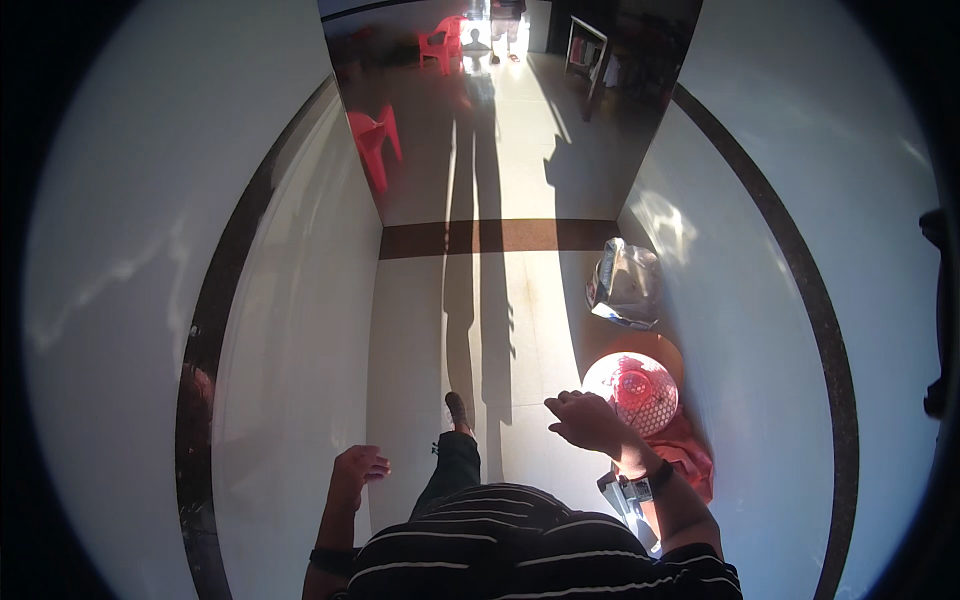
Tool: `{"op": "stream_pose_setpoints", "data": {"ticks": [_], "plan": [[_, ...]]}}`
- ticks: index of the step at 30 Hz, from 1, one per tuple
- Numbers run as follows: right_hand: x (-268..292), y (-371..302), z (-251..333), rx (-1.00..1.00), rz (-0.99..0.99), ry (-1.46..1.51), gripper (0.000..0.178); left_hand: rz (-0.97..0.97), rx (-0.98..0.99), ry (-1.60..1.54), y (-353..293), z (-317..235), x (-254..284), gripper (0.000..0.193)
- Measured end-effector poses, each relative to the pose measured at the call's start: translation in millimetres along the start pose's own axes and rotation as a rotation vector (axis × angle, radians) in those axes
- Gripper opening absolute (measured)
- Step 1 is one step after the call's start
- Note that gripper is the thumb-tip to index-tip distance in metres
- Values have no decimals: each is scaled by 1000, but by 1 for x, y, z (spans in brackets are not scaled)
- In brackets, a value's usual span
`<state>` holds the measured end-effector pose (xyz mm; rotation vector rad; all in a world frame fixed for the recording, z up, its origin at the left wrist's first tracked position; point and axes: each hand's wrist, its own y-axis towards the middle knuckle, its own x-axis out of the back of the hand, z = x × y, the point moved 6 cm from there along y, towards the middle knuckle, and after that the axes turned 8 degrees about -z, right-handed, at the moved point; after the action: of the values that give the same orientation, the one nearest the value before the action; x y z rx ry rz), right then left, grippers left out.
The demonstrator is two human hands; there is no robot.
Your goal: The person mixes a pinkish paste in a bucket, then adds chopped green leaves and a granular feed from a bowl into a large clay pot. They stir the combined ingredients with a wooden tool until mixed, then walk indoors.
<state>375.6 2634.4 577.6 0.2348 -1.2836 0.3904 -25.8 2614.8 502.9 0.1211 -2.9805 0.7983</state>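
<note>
My left hand [360, 472] hangs beside the left wall, its fingers loosely bent and a little apart, with nothing seen in them. Farther forward on the right is my right hand [592, 422], its fingers loosely curled with a gap at the thumb, and no held thing shows. A watch-like device [640, 487] sits on my right wrist. Just past this hand in the picture is a round pink perforated basket [650, 405], partly covered by it. A red bag or cloth [690, 455] lies beside the basket, mostly behind my forearm.
White walls stand close on both sides of the tiled floor [530, 330]. A crumpled plastic bag [628, 285] rests against the right wall. Ahead, a brown threshold strip [500, 236] crosses the doorway. Beyond it are red plastic chairs [375, 145], a small shelf [586, 55] and a person [507, 25].
</note>
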Motion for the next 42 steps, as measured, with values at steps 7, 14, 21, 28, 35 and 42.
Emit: {"op": "stream_pose_setpoints", "data": {"ticks": [7, 14, 21, 28, 35, 42], "plan": [[62, 195, -71, 49, -28, -84, 30, 92, 90, -350, 219, -169, -51, 27], [107, 320, -177, -140, 77, -13, 49, 422, -41, -348, 414, -351, -166, 23], [124, 487, -315, -92, 34, 34, 39, 447, -67, -268, 600, -476, -295, 21], [229, 676, -400, 127, -325, -37, 31, 320, -163, -178, 738, -594, -356, 21], [278, 848, -431, 417, -239, -12, 21, 286, -125, -326, 896, -698, -399, 19], [313, 1014, -499, 541, -193, -6, 28, 338, -222, -325, 1062, -816, -482, 20]]}}
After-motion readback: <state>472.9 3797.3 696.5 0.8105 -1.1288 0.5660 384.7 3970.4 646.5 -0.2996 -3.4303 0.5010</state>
